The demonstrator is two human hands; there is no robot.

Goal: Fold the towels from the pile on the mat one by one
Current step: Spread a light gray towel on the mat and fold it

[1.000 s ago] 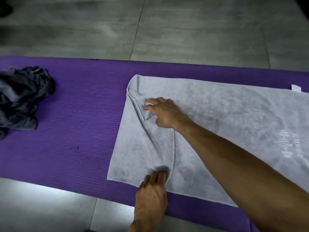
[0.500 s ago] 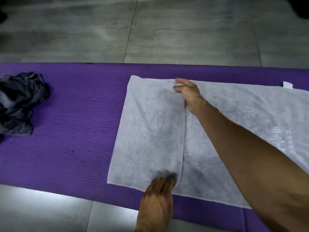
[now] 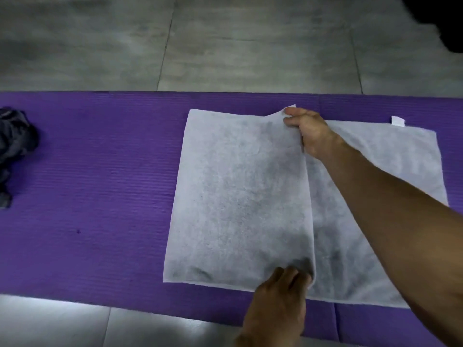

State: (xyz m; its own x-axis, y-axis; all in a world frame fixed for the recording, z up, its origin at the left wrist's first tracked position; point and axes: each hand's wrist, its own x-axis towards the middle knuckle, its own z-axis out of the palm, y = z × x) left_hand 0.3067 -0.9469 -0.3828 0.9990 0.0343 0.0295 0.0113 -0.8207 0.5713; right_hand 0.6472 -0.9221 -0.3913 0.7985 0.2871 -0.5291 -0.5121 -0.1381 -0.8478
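Observation:
A light grey towel (image 3: 240,196) lies spread on the purple mat (image 3: 100,196), its left part folded over to the right. My right hand (image 3: 304,128) pinches the far corner of the folded flap near the mat's far edge, lifting it slightly. My left hand (image 3: 280,296) holds the near corner of the same flap at the towel's front edge, fingers curled on the cloth. The single layer of towel (image 3: 390,166) stretches right under my right forearm, with a white tag (image 3: 397,120) at its far edge.
A crumpled dark grey pile of towels (image 3: 15,151) sits at the mat's left end. Grey floor tiles (image 3: 225,41) surround the mat, with a bright reflection on the near floor. A dark shape (image 3: 446,18) fills the top right corner.
My right hand carried the flap's far corner from the towel's left part rightward to the far edge. The flap now lies flat and wider. My left hand shifted right with the near corner.

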